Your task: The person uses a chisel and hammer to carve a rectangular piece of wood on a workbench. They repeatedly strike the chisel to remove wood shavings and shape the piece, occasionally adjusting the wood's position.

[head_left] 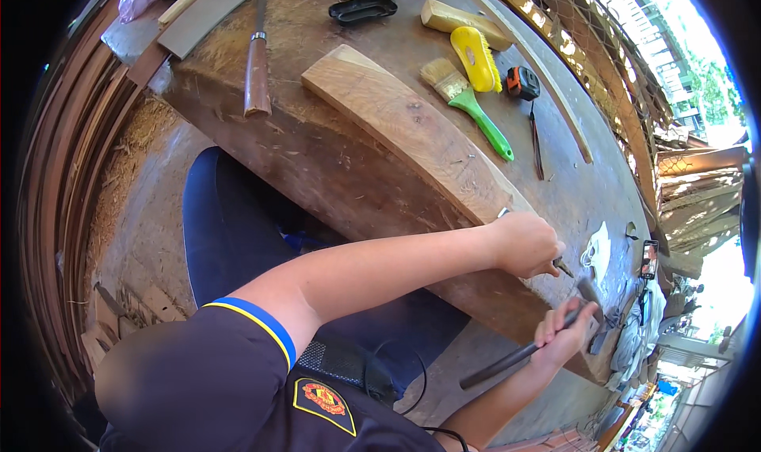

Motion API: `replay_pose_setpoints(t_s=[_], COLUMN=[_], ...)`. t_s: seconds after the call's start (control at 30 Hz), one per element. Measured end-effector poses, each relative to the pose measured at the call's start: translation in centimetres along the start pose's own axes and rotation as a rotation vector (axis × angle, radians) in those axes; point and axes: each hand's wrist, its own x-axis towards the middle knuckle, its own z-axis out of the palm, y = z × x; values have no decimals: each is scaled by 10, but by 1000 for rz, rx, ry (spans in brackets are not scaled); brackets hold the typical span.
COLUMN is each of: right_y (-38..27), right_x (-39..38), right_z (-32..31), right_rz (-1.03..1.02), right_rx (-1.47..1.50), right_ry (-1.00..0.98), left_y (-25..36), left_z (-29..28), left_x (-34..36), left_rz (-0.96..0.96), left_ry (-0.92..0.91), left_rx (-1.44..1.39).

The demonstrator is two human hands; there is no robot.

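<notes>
My left hand (pixel 523 244) is closed around a chisel (pixel 563 267), most of it hidden by the fingers. A bit of its metal end shows at the near end of a thick wooden board (pixel 404 123), which lies on a brown workbench (pixel 293 167). My right hand (pixel 564 331) grips the dark handle of a hammer (pixel 507 365), its head raised close to the chisel's butt end. A few small bits lie on the board's top face.
Beyond the board lie a green-handled paintbrush (pixel 482 123), yellow brush (pixel 476 60), tape measure (pixel 522 82), wood block (pixel 464 24) and black tray (pixel 363 8). A wooden-handled saw or knife (pixel 258 76) rests at left. A white cloth (pixel 596 251) and phone (pixel 649 259) are at right.
</notes>
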Motion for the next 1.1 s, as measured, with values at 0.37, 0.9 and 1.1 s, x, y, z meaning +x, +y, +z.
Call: replay_pose_setpoints(t_s=[0.37, 0.9, 1.1], right_y=[-6, 1, -5], right_x=[0, 6, 13], right_z=[11, 13, -2], right_rz=[-15, -7, -72], right_rx=[-131, -178, -17], right_ry=[-42, -34, 61], left_y=[-1, -2, -1], left_z=[-7, -1, -10], left_x=[-5, -3, -8], left_rz=[-63, -149, -130], left_ry=[71, 69, 27], left_rx=[-80, -47, -53])
